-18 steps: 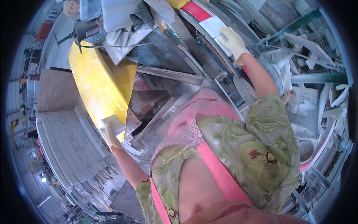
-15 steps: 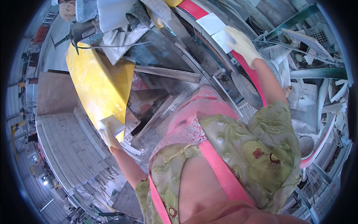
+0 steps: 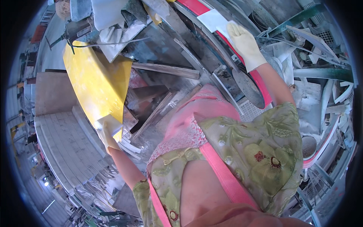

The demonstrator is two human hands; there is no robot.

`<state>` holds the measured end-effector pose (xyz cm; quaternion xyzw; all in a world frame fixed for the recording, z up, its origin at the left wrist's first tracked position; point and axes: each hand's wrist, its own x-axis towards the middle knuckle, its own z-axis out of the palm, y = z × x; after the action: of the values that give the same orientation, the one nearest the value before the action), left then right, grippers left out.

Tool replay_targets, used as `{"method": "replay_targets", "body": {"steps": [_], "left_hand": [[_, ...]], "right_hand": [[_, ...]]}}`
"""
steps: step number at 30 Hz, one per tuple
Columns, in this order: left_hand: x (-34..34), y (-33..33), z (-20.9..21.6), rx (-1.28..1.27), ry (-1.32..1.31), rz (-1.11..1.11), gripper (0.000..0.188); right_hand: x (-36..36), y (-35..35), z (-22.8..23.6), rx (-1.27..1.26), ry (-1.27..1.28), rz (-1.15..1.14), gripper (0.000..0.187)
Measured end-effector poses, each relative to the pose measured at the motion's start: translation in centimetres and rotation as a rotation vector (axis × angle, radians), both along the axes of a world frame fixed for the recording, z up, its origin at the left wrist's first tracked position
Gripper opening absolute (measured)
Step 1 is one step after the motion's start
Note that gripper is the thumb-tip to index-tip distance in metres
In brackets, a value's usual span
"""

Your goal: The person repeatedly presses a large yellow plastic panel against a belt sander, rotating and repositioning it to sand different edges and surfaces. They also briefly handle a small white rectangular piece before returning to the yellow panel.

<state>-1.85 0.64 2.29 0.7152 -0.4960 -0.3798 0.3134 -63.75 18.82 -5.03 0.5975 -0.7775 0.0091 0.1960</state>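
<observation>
My left hand [image 3: 106, 133], in a pale glove, grips a small white tile [image 3: 110, 121] at the lower end of a bent yellow sheet [image 3: 94, 83]. The thumb lies on top of the tile, and the fingers beneath are mostly hidden. My right hand [image 3: 244, 43], gloved alike, reaches over the narrow red belt [image 3: 261, 81]. Its fingers are stretched out, holding nothing that I can see. Just beside its fingertips, white tile [image 3: 211, 20] lies flat on the belt; whether they touch it I cannot tell.
At left stand long stacked rows of grey-white strips [image 3: 70, 143]. A wooden bar [image 3: 166, 70] and dark boards fill the space between the yellow sheet and the machine. A round dusty disc [image 3: 247, 89] sits by the belt. Broken slabs [image 3: 312, 43] and green metal beams [image 3: 321, 73] crowd the right.
The tiles on the belt have moved up and left, away from my right hand, whose fingers no longer lie over them. My left hand still holds its tile at the yellow sheet.
</observation>
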Motion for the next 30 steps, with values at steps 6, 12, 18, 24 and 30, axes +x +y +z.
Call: {"method": "replay_targets", "body": {"steps": [6, 12, 18, 24, 30], "left_hand": [[-0.4, 0.2, 0.2, 0.001, -0.002, 0.003, 0.073], [0.5, -0.2, -0.5, 0.028, -0.042, 0.024, 0.074], [1.1, -0.5, -0.8, 0.013, -0.074, 0.049, 0.074], [2.0, -1.9, -2.9, -0.113, -0.091, 0.009, 0.071], [4.4, -2.9, -3.1, -0.116, -0.396, -0.122, 0.073]], "right_hand": [[-1.6, -5.2, 0.2, -0.001, 0.087, 0.125, 0.048], [-0.8, -6.3, 1.3, 0.276, -0.047, 0.061, 0.090], [0.6, -8.7, 0.5, 0.358, 0.124, -0.064, 0.079], [0.2, -9.2, 1.4, 0.221, 0.042, 0.078, 0.052], [1.9, -15.1, 6.7, 0.299, -0.380, -0.117, 0.045]]}}
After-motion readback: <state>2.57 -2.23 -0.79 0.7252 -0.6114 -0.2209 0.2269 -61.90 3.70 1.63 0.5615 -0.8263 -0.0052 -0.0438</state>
